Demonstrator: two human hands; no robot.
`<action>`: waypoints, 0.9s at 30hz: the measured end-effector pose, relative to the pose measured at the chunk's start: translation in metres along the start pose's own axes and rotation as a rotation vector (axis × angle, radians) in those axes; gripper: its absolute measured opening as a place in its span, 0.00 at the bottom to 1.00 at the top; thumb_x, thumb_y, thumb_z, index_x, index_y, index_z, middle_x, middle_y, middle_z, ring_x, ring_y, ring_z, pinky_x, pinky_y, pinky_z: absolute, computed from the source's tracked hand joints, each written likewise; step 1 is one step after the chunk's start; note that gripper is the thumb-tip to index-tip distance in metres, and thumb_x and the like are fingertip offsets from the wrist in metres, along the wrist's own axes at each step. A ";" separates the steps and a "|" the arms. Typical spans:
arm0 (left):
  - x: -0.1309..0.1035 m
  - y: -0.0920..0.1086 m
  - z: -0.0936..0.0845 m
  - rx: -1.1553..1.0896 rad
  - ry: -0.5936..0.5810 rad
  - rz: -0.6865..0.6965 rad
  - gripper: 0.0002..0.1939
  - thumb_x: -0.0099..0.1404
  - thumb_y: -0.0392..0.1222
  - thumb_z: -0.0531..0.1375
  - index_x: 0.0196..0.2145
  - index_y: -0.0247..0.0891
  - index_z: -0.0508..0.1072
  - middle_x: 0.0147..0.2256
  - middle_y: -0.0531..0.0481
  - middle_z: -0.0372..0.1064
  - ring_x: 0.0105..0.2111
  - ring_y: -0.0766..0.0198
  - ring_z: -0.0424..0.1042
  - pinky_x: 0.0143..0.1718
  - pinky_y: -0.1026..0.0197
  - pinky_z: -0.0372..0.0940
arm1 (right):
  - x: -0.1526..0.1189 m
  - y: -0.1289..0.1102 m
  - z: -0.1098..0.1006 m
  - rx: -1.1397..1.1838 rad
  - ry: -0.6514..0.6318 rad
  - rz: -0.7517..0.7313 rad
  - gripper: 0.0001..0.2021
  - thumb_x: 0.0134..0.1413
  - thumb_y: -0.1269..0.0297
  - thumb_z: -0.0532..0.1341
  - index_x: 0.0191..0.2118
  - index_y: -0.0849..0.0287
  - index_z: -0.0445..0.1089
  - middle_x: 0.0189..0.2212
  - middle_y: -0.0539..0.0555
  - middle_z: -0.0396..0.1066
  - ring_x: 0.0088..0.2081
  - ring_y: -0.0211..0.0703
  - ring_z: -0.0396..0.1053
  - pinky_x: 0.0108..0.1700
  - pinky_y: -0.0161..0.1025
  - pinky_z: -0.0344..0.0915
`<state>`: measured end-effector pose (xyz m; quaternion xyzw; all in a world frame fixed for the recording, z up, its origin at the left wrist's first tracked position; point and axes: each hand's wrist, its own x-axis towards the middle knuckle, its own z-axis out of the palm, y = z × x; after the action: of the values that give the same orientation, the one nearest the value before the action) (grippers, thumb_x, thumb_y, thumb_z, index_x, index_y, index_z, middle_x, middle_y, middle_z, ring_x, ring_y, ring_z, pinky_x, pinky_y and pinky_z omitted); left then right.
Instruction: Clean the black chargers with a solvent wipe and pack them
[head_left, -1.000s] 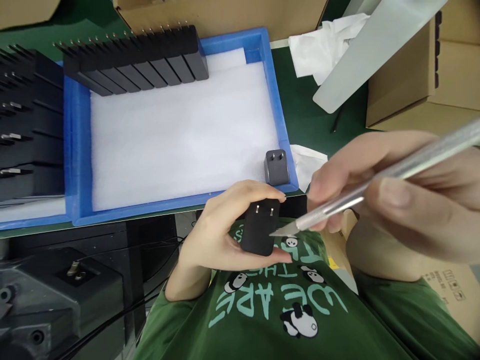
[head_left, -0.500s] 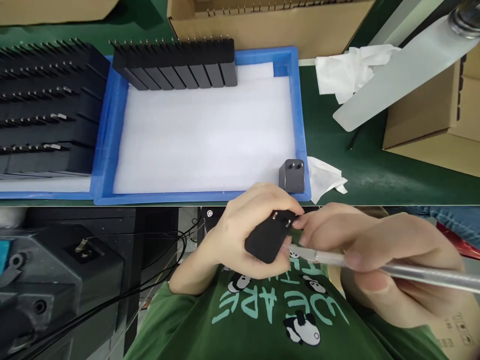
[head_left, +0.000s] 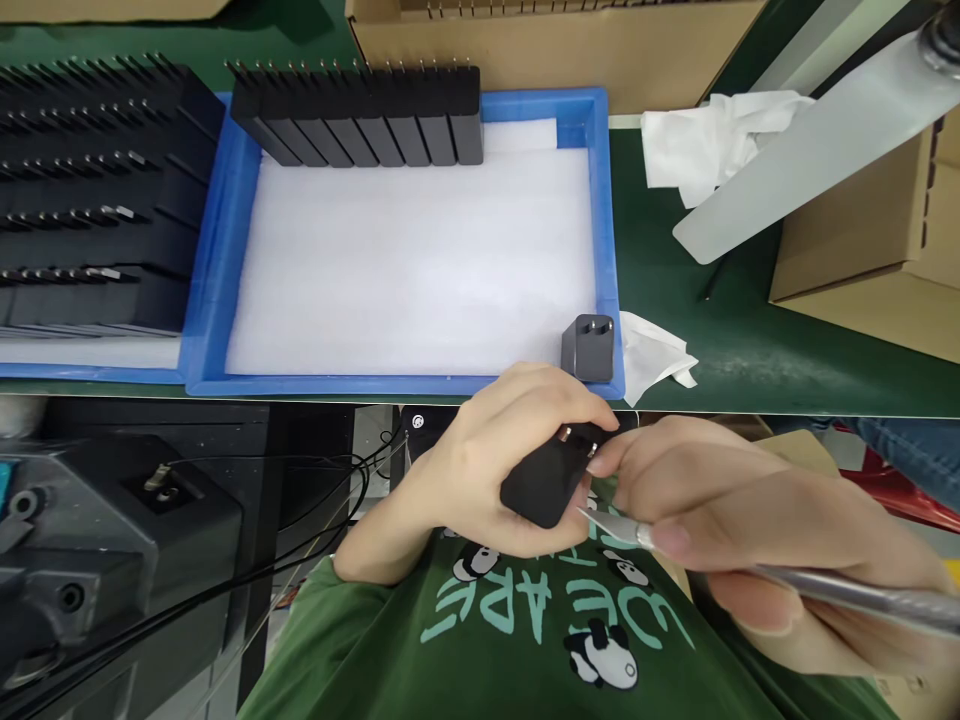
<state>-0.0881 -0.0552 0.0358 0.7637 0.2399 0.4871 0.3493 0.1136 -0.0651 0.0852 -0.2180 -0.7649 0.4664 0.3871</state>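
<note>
- Our left hand [head_left: 499, 455] grips a two-pin plug adapter [head_left: 549, 480].
- Our right hand [head_left: 720, 510] grasps a craft knife [head_left: 840, 588].
- We judge knife work underway; next calls for steady guidance.

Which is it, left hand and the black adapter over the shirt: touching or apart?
Touching. The head view shows the left hand curled around the black adapter, gripping its edges.

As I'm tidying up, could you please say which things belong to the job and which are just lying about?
Likely in the job: black adapter in left hand; knife in right hand; blue tray; adapter row.

Likely just lying about: crumpled white tissue; white scrap.
</note>
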 end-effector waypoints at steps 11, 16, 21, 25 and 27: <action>0.002 0.001 -0.005 0.004 -0.047 -0.007 0.31 0.48 0.27 0.59 0.51 0.44 0.67 0.35 0.49 0.73 0.38 0.54 0.76 0.41 0.48 0.77 | -0.007 0.011 0.014 0.020 0.102 -0.071 0.08 0.69 0.63 0.56 0.45 0.61 0.68 0.32 0.56 0.72 0.39 0.41 0.74 0.46 0.42 0.76; 0.001 0.000 -0.001 -0.030 0.008 -0.004 0.27 0.49 0.27 0.59 0.48 0.37 0.70 0.34 0.47 0.73 0.37 0.55 0.75 0.41 0.48 0.76 | -0.005 0.007 0.005 0.002 -0.009 -0.048 0.08 0.70 0.65 0.54 0.48 0.61 0.67 0.31 0.54 0.72 0.40 0.41 0.74 0.47 0.43 0.75; 0.000 -0.002 0.002 -0.079 0.040 -0.009 0.25 0.48 0.27 0.60 0.46 0.32 0.72 0.33 0.47 0.74 0.36 0.56 0.75 0.40 0.48 0.75 | -0.005 0.008 0.003 0.012 -0.036 -0.062 0.08 0.70 0.65 0.55 0.47 0.63 0.66 0.34 0.56 0.72 0.42 0.41 0.74 0.49 0.44 0.75; 0.000 -0.003 0.002 -0.077 0.053 0.015 0.24 0.50 0.29 0.60 0.47 0.32 0.72 0.33 0.48 0.73 0.36 0.57 0.74 0.40 0.50 0.75 | -0.008 0.012 0.015 0.013 0.084 -0.074 0.08 0.70 0.64 0.54 0.45 0.62 0.67 0.32 0.55 0.70 0.40 0.40 0.73 0.47 0.42 0.75; 0.000 -0.003 0.002 -0.076 0.059 0.027 0.23 0.50 0.30 0.60 0.47 0.33 0.72 0.33 0.48 0.73 0.35 0.58 0.74 0.40 0.51 0.74 | -0.008 0.012 0.016 0.014 0.112 -0.071 0.08 0.70 0.63 0.55 0.45 0.60 0.67 0.32 0.55 0.70 0.39 0.40 0.74 0.47 0.42 0.76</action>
<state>-0.0860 -0.0534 0.0328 0.7383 0.2211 0.5227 0.3645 0.1049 -0.0736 0.0675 -0.2138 -0.7462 0.4448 0.4469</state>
